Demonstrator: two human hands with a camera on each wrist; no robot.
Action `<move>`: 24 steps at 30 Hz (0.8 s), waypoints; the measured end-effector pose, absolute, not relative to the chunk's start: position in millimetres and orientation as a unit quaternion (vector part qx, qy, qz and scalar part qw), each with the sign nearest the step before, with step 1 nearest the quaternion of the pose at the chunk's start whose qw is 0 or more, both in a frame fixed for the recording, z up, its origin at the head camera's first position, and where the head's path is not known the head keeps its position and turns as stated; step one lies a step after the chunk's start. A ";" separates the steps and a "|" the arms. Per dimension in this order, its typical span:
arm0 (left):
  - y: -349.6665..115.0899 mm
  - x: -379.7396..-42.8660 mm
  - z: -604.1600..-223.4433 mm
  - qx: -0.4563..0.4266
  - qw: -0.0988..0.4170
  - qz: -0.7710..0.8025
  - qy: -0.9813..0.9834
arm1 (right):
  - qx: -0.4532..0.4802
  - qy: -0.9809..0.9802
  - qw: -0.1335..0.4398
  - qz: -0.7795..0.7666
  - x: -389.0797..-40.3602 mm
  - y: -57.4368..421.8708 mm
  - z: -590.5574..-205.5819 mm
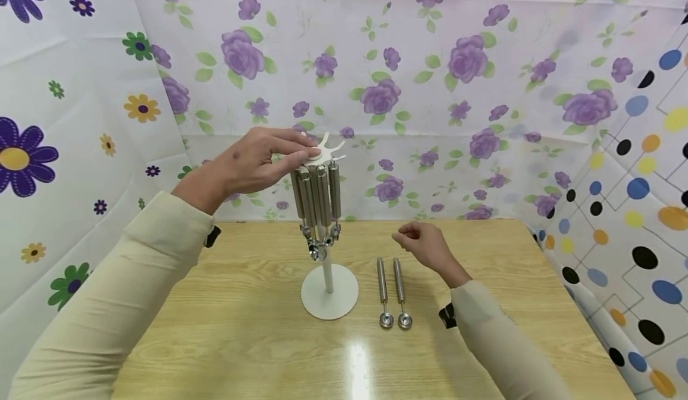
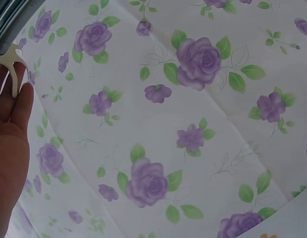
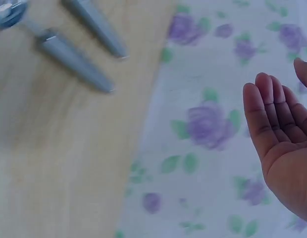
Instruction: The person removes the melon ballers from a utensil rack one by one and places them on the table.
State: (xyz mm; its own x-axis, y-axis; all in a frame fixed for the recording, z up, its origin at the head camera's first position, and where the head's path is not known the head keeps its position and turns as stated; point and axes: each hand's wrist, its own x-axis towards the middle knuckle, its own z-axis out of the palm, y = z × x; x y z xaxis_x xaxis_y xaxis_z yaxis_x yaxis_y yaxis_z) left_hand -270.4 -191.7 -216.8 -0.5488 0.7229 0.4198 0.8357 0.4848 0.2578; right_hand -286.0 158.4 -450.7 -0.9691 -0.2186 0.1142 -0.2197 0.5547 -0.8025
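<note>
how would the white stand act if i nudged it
The white stand may tip under a hard push, since metal utensils hang high. Its round base lies flat, so gentle nudges would likely just slide it. The hanging utensils might swing.

left hand (image 2: 11, 144) — cut off, left wrist view; 2 utensils (image 3: 76, 64) — blurred, right wrist; rack top (image 1: 329, 154) partly hidden

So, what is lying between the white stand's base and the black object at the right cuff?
Two metal utensils, side by side on the table; the head view shows this.
</note>
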 end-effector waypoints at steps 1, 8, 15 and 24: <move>-191.7 -270.2 -216.8 -0.457 0.130 -0.217 -0.853 | 0.129 -0.881 0.007 0.455 -285.8 156.0 -443.6; -190.9 -269.9 -213.6 -0.466 0.138 -0.197 -0.852 | 0.172 -0.870 0.016 0.461 -283.6 142.0 -404.0; -192.1 -268.7 -212.2 -0.462 0.120 -0.194 -0.857 | 0.200 -0.850 0.022 0.487 -283.2 129.9 -373.2; -191.6 -272.1 -213.5 -0.482 0.142 -0.178 -0.846 | 0.240 -0.814 0.016 0.529 -281.8 109.6 -341.8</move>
